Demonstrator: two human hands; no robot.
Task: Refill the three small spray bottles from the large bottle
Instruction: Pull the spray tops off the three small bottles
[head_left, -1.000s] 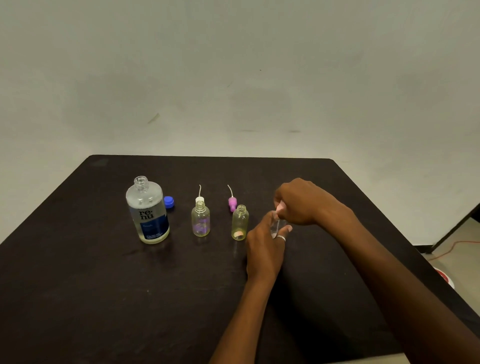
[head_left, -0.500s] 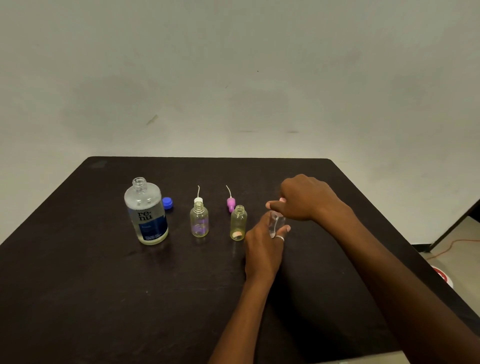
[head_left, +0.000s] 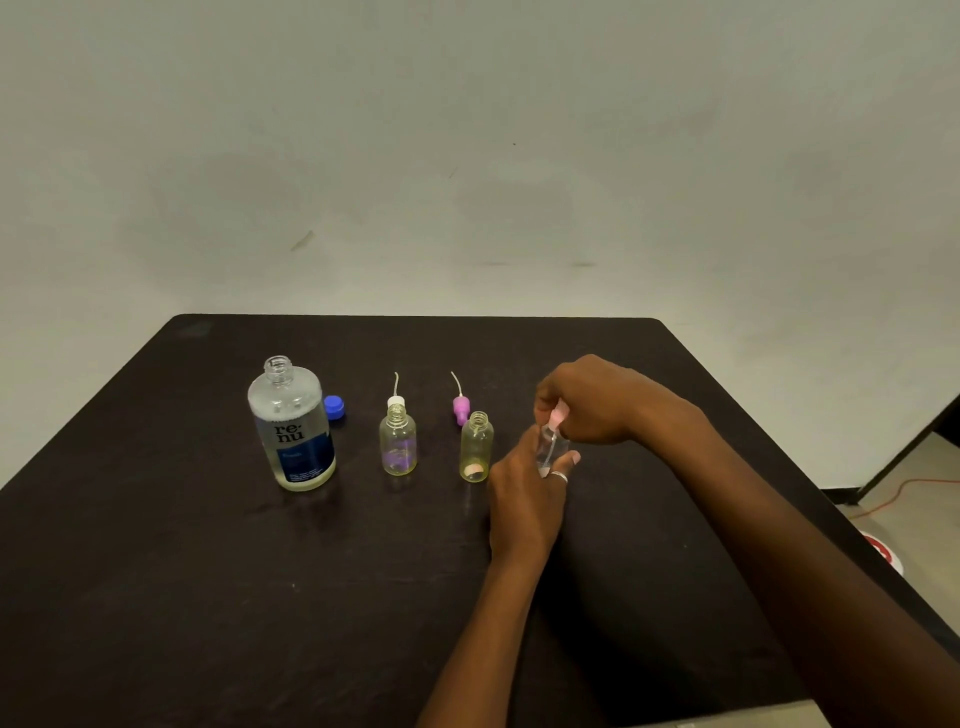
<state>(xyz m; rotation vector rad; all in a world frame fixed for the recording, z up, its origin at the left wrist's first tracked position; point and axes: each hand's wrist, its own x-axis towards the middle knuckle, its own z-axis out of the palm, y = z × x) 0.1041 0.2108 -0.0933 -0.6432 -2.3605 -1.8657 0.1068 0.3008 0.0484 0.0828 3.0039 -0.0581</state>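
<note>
The large clear bottle (head_left: 293, 431) with a dark blue label stands uncapped at the left of the black table (head_left: 182, 571). Its blue cap (head_left: 335, 407) lies behind it. Two small yellowish bottles stand open: one (head_left: 398, 441) with a white spray head (head_left: 396, 399) behind it, another (head_left: 476, 448) with a pink-purple spray head (head_left: 460, 408) behind it. My left hand (head_left: 524, 499) grips a third small clear bottle (head_left: 551, 449) standing on the table. My right hand (head_left: 587, 400) pinches a pale pink spray head (head_left: 556, 417) at that bottle's neck.
A plain wall rises behind the table. At the right, beyond the table edge, floor shows with an orange cable (head_left: 904, 493) and a red-and-white object (head_left: 885, 553).
My right hand has shifted slightly at the third bottle's top, and the pale pink spray head now shows between its fingers. My left hand stays around the bottle.
</note>
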